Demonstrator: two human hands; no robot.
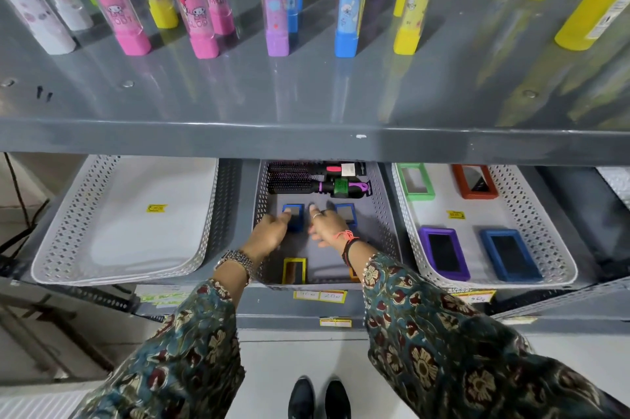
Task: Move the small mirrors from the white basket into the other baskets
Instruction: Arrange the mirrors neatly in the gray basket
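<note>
A grey perforated basket (387,214) sits in the middle of the lower shelf and holds small framed mirrors. My left hand (269,232) reaches into it, fingers closed on the left edge of a small blue mirror (296,218) that lies on the basket floor. My right hand (327,226) hovers beside it with fingers spread, just left of a second small blue mirror (347,214). A small yellow mirror (294,270) lies near the front. A small orange mirror (354,273) is mostly hidden under my right wrist. The white basket (68,220) at left holds no mirrors.
Two hairbrushes (306,179) lie at the back of the grey basket. A white basket (545,231) at right holds larger green, red, purple and blue mirrors. The grey upper shelf (306,142) overhangs the baskets, with coloured tubes standing on it. Price labels line the shelf front.
</note>
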